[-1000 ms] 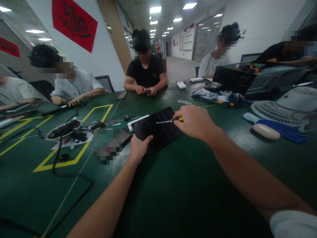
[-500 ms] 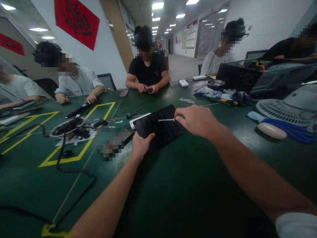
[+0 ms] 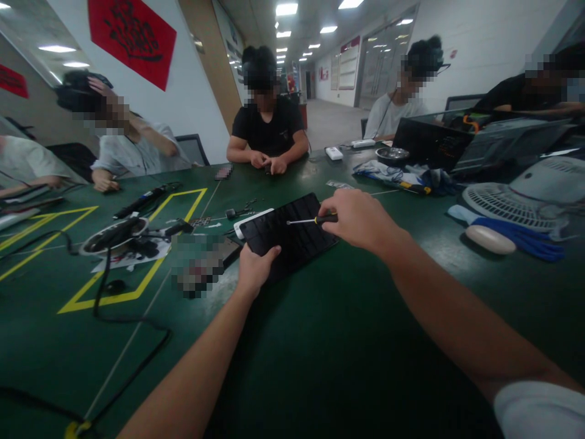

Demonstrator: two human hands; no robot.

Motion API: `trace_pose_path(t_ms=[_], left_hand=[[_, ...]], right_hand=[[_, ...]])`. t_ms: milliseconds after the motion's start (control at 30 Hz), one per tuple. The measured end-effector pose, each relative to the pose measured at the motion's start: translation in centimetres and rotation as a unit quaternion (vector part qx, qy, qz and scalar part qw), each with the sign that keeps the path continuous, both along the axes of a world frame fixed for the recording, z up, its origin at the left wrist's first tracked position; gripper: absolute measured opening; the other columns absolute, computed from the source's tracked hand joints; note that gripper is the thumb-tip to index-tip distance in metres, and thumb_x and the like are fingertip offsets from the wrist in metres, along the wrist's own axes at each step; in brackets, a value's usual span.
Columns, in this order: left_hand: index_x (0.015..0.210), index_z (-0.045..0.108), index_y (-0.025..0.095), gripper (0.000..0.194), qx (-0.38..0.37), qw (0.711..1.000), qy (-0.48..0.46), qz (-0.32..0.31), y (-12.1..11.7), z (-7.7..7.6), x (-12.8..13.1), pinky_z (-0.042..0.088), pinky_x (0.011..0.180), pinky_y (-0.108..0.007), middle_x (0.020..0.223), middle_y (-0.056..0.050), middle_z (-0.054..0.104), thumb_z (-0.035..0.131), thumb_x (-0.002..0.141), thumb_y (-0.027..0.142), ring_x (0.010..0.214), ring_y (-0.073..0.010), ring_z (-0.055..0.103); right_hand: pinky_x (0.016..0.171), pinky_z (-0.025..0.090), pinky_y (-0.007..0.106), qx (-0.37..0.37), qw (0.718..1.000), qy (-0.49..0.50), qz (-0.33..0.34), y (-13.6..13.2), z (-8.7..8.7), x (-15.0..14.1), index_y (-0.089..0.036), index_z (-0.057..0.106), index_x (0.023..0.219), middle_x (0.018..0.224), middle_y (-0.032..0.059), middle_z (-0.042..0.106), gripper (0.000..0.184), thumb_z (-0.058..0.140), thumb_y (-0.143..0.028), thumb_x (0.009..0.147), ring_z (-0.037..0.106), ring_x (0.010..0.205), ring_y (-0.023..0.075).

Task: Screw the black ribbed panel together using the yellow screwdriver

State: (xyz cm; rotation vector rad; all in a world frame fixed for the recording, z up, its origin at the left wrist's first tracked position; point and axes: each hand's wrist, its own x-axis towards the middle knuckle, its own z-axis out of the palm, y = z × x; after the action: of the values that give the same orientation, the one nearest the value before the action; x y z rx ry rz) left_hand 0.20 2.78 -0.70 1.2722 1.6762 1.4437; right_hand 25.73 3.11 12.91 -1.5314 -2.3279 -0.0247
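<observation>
My left hand (image 3: 256, 266) grips the near left corner of a black tablet (image 3: 292, 241), thumb on its dark face and the other fingers hidden beneath. The tablet is tilted above the green table. My right hand (image 3: 359, 216) is closed around the black and yellow handle of a screwdriver (image 3: 301, 222). Its thin metal shaft points left across the tablet's face; whether the tip touches the surface I cannot tell. Just behind the tablet's far left edge lies a white device (image 3: 253, 223), partly covered by it.
Left on the green table (image 3: 292, 366) are a white oval dish (image 3: 86, 246) with black parts, a black cable (image 3: 98, 299) and a blurred-out item (image 3: 205, 268). A fan (image 3: 507, 207), blue gloves (image 3: 532, 238) and a metal bowl (image 3: 392, 156) stand right. Several people sit around.
The view has shifted slightly, moving the scene left. More of the screwdriver's handle now shows in my right hand. A person at left has raised a hand to their head.
</observation>
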Motion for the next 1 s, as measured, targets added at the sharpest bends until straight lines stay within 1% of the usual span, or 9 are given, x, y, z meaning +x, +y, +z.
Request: trace_pose_path(t_ms=[133,300,433,567,700,800,1000], left_hand=[[0.112,0.071,0.017,0.046,0.01,1.0,0.007,-0.003,-0.1,0.2,0.3,0.06,0.101,-0.047,0.112,-0.01,0.08,0.088,0.07,0.025,0.106,-0.0302,0.076],[0.111,0.071,0.016,0.045,0.004,1.0,-0.002,0.002,-0.1,0.3,0.6,0.06,0.101,-0.047,0.109,-0.01,0.081,0.087,0.069,0.023,0.103,-0.029,0.077],[0.111,0.071,0.017,0.045,-0.001,1.0,0.004,0.004,-0.2,0.6,0.7,0.06,0.1,-0.046,0.109,-0.009,0.081,0.087,0.069,0.024,0.104,-0.0293,0.077],[0.11,0.071,0.017,0.045,-0.006,1.0,-0.002,0.002,-0.3,0.8,0.7,0.061,0.1,-0.047,0.11,-0.01,0.081,0.087,0.069,0.023,0.104,-0.0299,0.077],[0.111,0.071,0.017,0.047,-0.002,1.0,-0.014,-0.006,-0.2,0.5,0.6,0.061,0.1,-0.049,0.112,-0.01,0.08,0.088,0.068,0.024,0.106,-0.0312,0.076],[0.112,0.071,0.017,0.046,0.0,1.0,-0.008,-0.007,-0.1,0.2,0.4,0.06,0.101,-0.051,0.111,-0.011,0.08,0.088,0.069,0.025,0.107,-0.0319,0.076],[0.111,0.072,0.018,0.046,-0.002,1.0,-0.008,-0.004,-0.2,0.2,0.3,0.059,0.102,-0.051,0.111,-0.01,0.08,0.088,0.069,0.026,0.106,-0.0317,0.076]], right_hand=[[0.08,0.05,0.042,-0.007,1.0,-0.004,-0.026,-0.3,0.3,-0.2,-0.027,0.086,0.111,0.108,0.0098,0.081,0.027,0.068,-0.032,0.091,0.072,0.1,0.0315],[0.081,0.052,0.043,-0.012,0.998,-0.025,-0.051,-0.4,0.3,-0.7,-0.026,0.086,0.115,0.11,0.0124,0.082,0.033,0.062,-0.038,0.096,0.072,0.102,0.0333],[0.078,0.051,0.042,-0.015,0.998,-0.034,-0.046,-0.3,0.1,-1.0,-0.026,0.086,0.114,0.107,0.0126,0.081,0.035,0.059,-0.041,0.098,0.072,0.1,0.0335],[0.077,0.049,0.041,-0.007,0.999,-0.033,-0.031,-0.4,0.3,-0.5,-0.026,0.086,0.111,0.106,0.0119,0.082,0.033,0.061,-0.041,0.098,0.072,0.099,0.033],[0.075,0.046,0.039,0.027,0.999,0.005,-0.022,-0.7,0.9,0.4,-0.027,0.085,0.112,0.104,0.009,0.081,0.03,0.064,-0.041,0.096,0.072,0.098,0.0303],[0.075,0.044,0.038,0.037,0.999,0.016,-0.025,-0.7,1.2,1.0,-0.027,0.085,0.108,0.1,0.0078,0.081,0.026,0.067,-0.04,0.095,0.072,0.094,0.0285],[0.073,0.043,0.038,0.023,0.999,0.013,-0.024,-0.5,0.6,0.8,-0.028,0.086,0.103,0.095,0.0071,0.081,0.022,0.069,-0.039,0.093,0.071,0.088,0.0277]])
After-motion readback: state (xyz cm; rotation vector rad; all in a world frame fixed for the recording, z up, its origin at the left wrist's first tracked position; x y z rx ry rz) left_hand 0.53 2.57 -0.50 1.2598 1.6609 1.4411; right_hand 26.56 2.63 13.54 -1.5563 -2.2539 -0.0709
